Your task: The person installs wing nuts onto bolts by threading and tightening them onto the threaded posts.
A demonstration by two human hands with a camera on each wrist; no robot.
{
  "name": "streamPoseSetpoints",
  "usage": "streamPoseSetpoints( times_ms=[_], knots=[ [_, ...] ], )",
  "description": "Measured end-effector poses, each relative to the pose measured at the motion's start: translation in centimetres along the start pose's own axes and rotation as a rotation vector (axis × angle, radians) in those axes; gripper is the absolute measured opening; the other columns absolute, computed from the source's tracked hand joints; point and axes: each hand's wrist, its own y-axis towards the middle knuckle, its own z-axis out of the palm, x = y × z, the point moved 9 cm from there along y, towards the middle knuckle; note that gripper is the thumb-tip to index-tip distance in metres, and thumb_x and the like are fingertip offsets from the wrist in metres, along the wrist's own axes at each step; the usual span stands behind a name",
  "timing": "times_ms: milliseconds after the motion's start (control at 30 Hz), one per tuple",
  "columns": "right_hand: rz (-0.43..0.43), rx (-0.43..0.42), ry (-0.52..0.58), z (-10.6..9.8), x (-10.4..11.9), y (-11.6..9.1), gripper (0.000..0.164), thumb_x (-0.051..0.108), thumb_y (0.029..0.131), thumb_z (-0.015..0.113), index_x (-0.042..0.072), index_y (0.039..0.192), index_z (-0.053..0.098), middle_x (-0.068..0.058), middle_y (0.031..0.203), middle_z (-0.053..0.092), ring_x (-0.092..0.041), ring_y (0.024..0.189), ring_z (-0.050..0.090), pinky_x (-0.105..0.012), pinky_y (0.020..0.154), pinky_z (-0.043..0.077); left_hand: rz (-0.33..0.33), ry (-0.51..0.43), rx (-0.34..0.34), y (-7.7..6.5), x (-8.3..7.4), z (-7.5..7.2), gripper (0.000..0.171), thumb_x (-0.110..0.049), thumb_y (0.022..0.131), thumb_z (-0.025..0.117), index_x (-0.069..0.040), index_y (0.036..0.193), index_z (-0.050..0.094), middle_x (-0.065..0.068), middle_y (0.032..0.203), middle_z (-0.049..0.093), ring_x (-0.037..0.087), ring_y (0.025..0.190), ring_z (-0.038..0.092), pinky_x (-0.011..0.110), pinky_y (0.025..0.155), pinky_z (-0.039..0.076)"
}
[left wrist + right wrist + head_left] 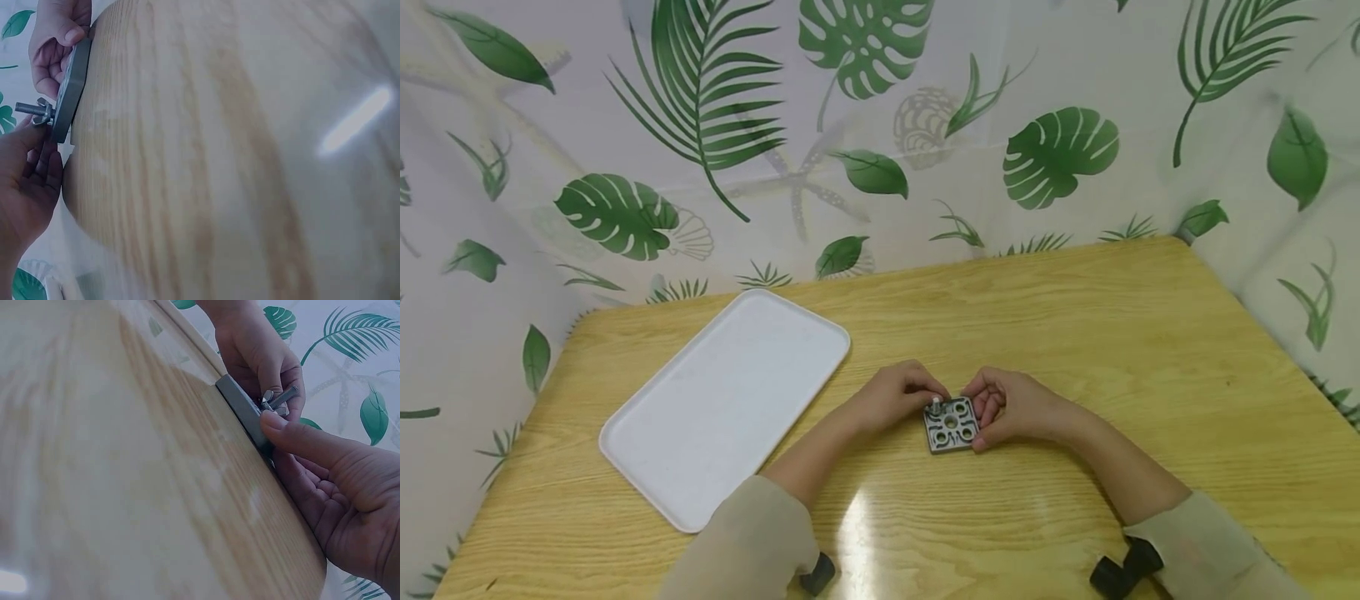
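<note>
A square grey metal plate point(952, 438) with several round holes and curved slots lies between my hands above the wooden table. From its far left corner a threaded bolt point(25, 108) sticks up, with a wing nut point(44, 114) on it close to the plate. My left hand point(895, 397) pinches at the wing nut, its fingertips partly hidden behind it. On the opposite side my right hand point(1018, 406) grips the plate's edge, the thumb point(275, 420) on the near corner and the other fingers curled along the side. The bolt's lower end is out of sight.
A white rectangular tray point(730, 400) lies at an angle on the left of the wooden table point(1075, 333). Behind the table hangs a leaf-patterned cloth point(955, 167). Dark devices point(1120, 575) sit near both sleeve cuffs.
</note>
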Motion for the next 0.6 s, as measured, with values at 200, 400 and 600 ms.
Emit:
streamPoseSetpoints(
  times_ms=[200, 400, 600],
  knots=[
    [0.003, 0.002, 0.002, 0.0, 0.0, 0.1, 0.064, 0.013, 0.065, 0.087, -0.006, 0.114, 0.05, -0.011, 0.089, 0.059, -0.016, 0.074, 0.06, -0.023, 0.067, 0.053, -0.069, -0.024, -0.028, -0.7, 0.9, -0.4, 0.018, -0.018, 0.095, 0.058, -0.014, 0.108, 0.07, -0.003, 0.107, 0.064, 0.01, 0.104, 0.057, 0.024, 0.092, 0.045],
    [0.005, -0.014, -0.006, -0.2, 0.1, 0.0, 0.065, 0.013, 0.064, 0.088, -0.006, 0.114, 0.051, -0.011, 0.089, 0.059, -0.017, 0.074, 0.059, -0.023, 0.067, 0.052, -0.038, -0.029, -0.067, -1.9, 0.8, -0.6, 0.022, -0.008, 0.091, 0.058, -0.009, 0.111, 0.068, 0.002, 0.106, 0.063, 0.012, 0.098, 0.057, 0.025, 0.087, 0.046],
    [-0.004, -0.008, 0.004, 0.0, 0.0, 0.2, 0.064, 0.011, 0.064, 0.087, -0.007, 0.113, 0.051, -0.011, 0.088, 0.059, -0.015, 0.074, 0.06, -0.023, 0.067, 0.053, 0.014, -0.007, -0.094, -2.8, 0.2, -0.3, 0.024, -0.012, 0.085, 0.066, -0.008, 0.109, 0.069, 0.003, 0.097, 0.058, 0.011, 0.086, 0.053, 0.022, 0.076, 0.046]
  ],
)
